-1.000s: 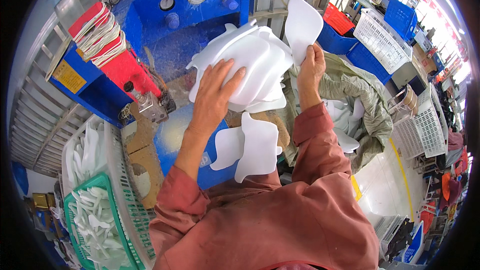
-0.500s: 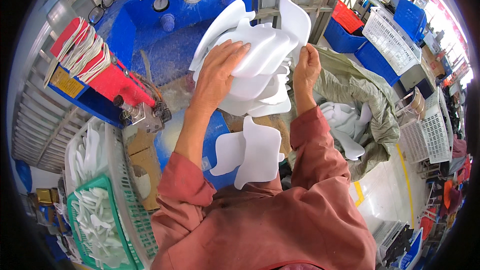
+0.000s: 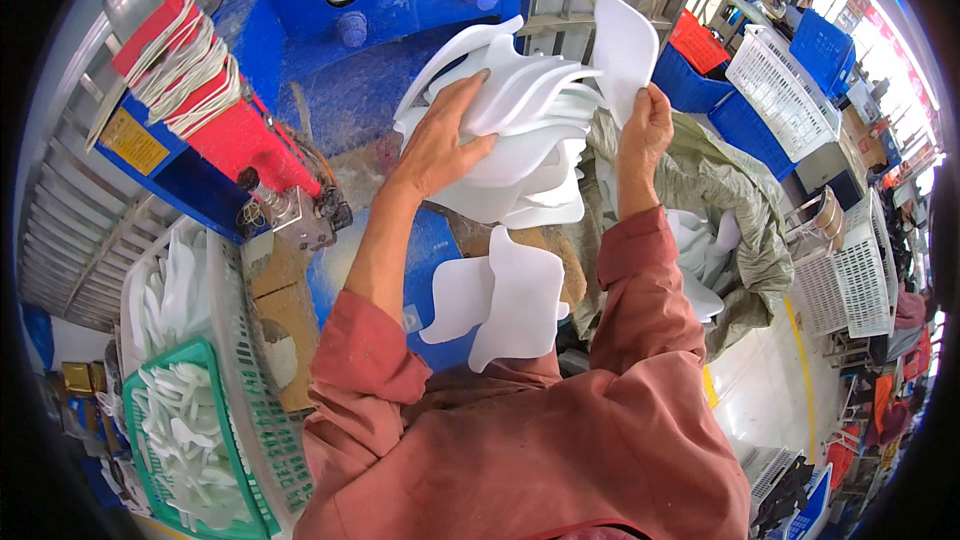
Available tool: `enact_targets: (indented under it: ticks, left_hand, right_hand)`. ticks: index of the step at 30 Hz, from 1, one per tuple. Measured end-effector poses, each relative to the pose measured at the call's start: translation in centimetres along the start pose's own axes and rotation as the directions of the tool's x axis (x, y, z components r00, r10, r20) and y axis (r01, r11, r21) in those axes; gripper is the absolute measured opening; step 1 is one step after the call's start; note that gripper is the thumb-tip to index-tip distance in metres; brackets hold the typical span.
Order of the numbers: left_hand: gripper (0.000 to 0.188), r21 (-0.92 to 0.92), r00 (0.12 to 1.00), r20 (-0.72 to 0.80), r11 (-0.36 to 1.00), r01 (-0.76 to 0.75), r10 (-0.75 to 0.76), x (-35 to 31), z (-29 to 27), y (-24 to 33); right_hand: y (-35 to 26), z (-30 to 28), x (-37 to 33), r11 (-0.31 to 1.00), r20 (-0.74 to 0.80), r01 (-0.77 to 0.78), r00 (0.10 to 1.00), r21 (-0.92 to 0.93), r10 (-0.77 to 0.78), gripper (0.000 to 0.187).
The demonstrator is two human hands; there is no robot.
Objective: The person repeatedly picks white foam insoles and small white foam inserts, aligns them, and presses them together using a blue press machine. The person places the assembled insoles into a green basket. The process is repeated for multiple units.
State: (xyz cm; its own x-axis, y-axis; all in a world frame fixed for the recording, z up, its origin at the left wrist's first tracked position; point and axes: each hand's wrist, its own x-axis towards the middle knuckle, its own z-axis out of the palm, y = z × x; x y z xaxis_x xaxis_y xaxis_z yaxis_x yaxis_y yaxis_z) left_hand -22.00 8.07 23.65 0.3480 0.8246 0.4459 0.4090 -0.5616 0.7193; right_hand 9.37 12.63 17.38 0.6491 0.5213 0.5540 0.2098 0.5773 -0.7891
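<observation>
Worn bench [image 3: 352,172], blue panel [image 3: 438,240], white pieces [image 3: 525,162]

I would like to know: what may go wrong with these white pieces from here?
The stack of white pieces is uneven, so it might slide if the left hand eases off.
The right hand holds a single white piece only near its lower end; it could slip, perhaps toward the open sack.
Of the two overlapping white pieces, the upper seems to overhang the blue surface, so a bump might drop it.
</observation>
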Motion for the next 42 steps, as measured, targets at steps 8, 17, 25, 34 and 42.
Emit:
enact_targets:
  ticks: [8,17,25,34,42]
  left_hand:
    - [0.083,0.212,0.987,-0.16,0.977,0.008,0.027,-1.8,-0.1,1.0]
    - [0.068,0.563,0.873,-0.304,0.811,-0.159,0.382,-5.1,-0.2,2.7]
    - [0.045,0.261,0.952,-0.281,0.964,-0.041,0.117,-17.6,-2.0,6.1]
    - [0.038,-0.254,0.882,-0.022,0.856,0.449,-0.47,-31.4,2.9,6.0]
    - [0.04,-0.182,0.887,0.066,0.868,0.461,-0.457,-34.4,3.6,6.6]
  right_hand:
    - [-5.5,-2.6,3.0,0.988,-0.081,0.121,0.988,-0.095,-0.129,0.02]
    - [-11.1,-5.1,2.3,0.816,0.03,0.38,0.912,-0.436,-0.409,0.024]
    - [-16.0,-4.7,2.7,0.725,0.131,0.55,0.824,-0.414,-0.551,0.028]
    - [-17.0,0.3,0.8,0.642,0.337,0.677,0.736,-0.361,-0.587,0.025]
    - [-13.6,0.6,-3.9,0.541,0.763,0.834,0.415,-0.103,-0.495,0.034]
